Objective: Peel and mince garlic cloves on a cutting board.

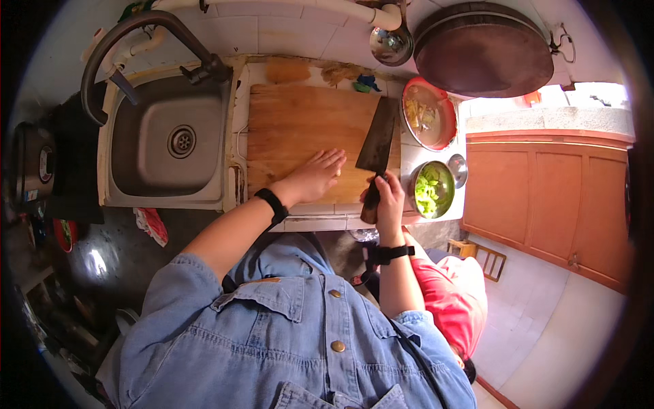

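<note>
My right hand (389, 197) grips the dark wooden handle of a Chinese cleaver (379, 135). Its broad blade points away from me over the right side of the wooden cutting board (296, 128). My left hand (316, 176) lies palm down near the board's front edge, fingers extended and a little spread. A small pale spot shows by its thumb side; whether that is a piece of food or a nail, I cannot tell. To the right of the cleaver, a metal bowl (448, 197) holds chopped green vegetable (428, 191).
Left of the board is a stainless steel sink (163, 112) with a curved faucet (153, 20). A red-rimmed basin (449, 115) holds cloudy water and pale pieces. Beside it sits a small metal bowl (458, 168). A large pan (483, 56) hangs above. Someone in red (454, 301) is close at my right.
</note>
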A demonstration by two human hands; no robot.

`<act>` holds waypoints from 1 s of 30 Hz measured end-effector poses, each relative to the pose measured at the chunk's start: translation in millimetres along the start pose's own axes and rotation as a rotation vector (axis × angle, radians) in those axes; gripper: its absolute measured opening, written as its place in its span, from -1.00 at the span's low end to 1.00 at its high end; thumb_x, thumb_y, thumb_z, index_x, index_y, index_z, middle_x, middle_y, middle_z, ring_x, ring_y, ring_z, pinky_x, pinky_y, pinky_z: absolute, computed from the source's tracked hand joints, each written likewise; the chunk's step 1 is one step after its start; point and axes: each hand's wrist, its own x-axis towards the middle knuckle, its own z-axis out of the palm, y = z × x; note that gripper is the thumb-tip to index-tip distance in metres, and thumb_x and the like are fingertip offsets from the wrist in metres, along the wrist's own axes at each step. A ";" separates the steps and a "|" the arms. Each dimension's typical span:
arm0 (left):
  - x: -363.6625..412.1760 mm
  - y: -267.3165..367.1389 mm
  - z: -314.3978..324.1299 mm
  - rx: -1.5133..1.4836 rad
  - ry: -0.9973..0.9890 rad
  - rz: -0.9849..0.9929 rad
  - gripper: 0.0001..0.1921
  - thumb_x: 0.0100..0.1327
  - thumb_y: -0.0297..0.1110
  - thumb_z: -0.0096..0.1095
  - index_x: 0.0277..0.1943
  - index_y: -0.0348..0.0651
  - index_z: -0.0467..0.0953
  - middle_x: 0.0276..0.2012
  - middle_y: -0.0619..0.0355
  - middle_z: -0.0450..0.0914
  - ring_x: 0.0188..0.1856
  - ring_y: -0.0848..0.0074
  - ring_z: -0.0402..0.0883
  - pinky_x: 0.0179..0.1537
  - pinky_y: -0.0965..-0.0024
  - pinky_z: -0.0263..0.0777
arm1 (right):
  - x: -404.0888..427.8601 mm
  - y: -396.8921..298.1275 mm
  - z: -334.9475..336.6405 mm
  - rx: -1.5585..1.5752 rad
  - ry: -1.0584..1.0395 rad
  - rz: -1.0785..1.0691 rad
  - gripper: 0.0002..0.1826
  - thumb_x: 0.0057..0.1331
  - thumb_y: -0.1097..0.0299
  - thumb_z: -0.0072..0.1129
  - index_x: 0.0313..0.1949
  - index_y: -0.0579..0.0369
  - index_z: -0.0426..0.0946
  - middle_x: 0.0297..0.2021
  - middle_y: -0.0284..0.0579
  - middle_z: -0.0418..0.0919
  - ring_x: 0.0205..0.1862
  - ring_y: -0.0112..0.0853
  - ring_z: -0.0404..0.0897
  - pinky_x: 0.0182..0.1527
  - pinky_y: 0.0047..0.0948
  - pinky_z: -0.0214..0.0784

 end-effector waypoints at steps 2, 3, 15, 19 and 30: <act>-3.8 -5.0 1.4 -0.114 0.110 0.044 -0.44 0.21 -0.51 -0.06 0.28 -0.27 0.03 0.30 -0.05 0.03 0.34 0.25 -0.01 0.29 0.31 -0.10 | -6.8 13.3 -9.9 0.059 -0.005 0.072 -0.77 0.28 0.42 -0.10 -0.11 0.28 0.35 -0.44 -0.11 0.48 -0.62 -0.37 0.48 -0.57 -0.46 0.36; -5.2 -5.0 0.3 -0.120 0.114 0.043 -0.44 0.21 -0.51 -0.06 0.28 -0.27 0.03 0.30 -0.05 0.03 0.34 0.25 -0.01 0.29 0.31 -0.10 | -12.7 16.5 -10.8 0.102 0.025 0.108 -0.80 0.27 0.43 -0.07 -0.16 0.27 0.38 -0.46 -0.15 0.48 -0.62 -0.42 0.47 -0.57 -0.50 0.34; -15.2 16.2 11.5 -0.379 0.411 -0.112 -0.39 0.12 -0.68 -0.25 0.29 -0.26 -0.01 0.29 -0.12 0.04 0.31 0.17 0.04 0.28 0.36 -0.02 | -20.2 53.2 -42.7 -0.297 0.076 0.111 -0.75 0.25 0.41 0.01 -0.13 0.29 0.39 -0.46 -0.22 0.50 -0.52 -0.53 0.43 -0.45 -0.57 0.32; -12.0 25.8 18.4 -0.500 0.492 -0.114 -0.42 0.13 -0.67 -0.24 0.28 -0.26 0.04 0.27 -0.12 0.06 0.31 0.16 0.05 0.26 0.35 0.01 | -32.4 34.6 -22.6 -0.616 0.118 0.068 -0.72 0.24 0.34 0.03 -0.11 0.22 0.40 -0.47 -0.16 0.52 -0.42 -0.52 0.43 -0.34 -0.56 0.31; -12.6 26.5 18.4 -0.332 0.592 -0.231 -0.45 0.17 -0.61 -0.18 0.27 -0.30 0.04 0.25 -0.16 0.09 0.28 0.10 0.10 0.24 0.31 0.04 | -37.2 43.6 -18.7 -0.794 0.034 0.035 -0.67 0.19 0.25 0.11 -0.14 0.22 0.39 -0.40 0.17 0.54 -0.31 -0.06 0.55 -0.27 -0.33 0.36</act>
